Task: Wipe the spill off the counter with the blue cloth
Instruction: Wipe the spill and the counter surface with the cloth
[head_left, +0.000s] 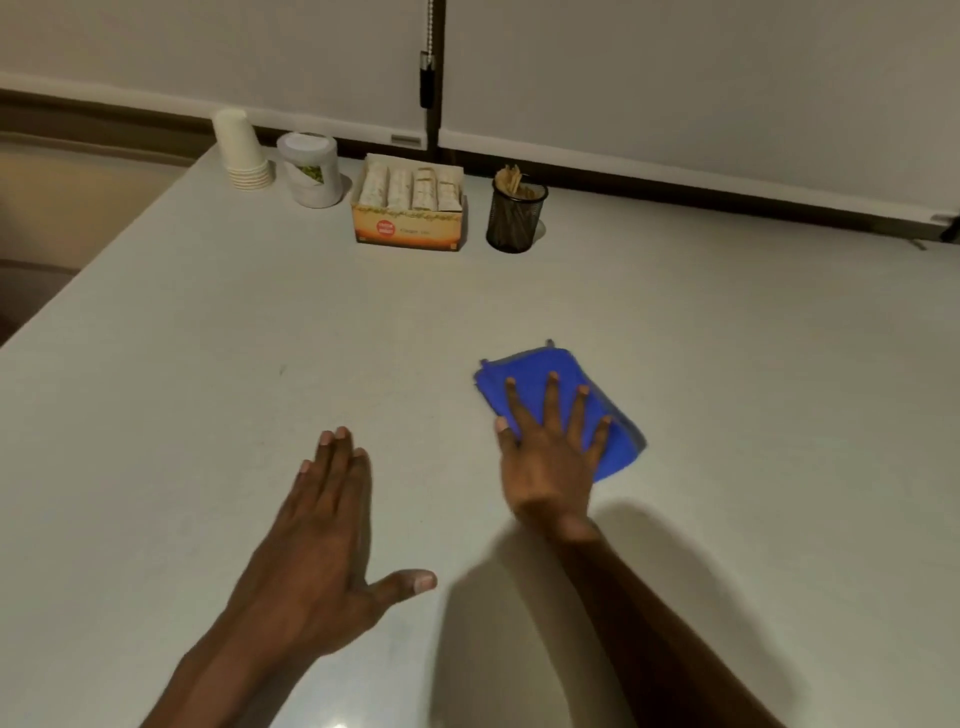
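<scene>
A folded blue cloth (535, 376) lies flat on the pale counter (727, 364), right of centre. My right hand (550, 457) presses down on it with fingers spread, palm covering the cloth's near half. To the left, my left hand (322, 540) rests flat on the bare counter, fingers together and thumb out, holding nothing. I cannot make out any spill on the counter surface.
Along the back edge stand a stack of paper cups (241, 150), a white lidded canister (310, 169), an open box of sachets (410, 208) and a black mesh holder of wooden stirrers (516, 215). The counter's left edge runs diagonally at the left.
</scene>
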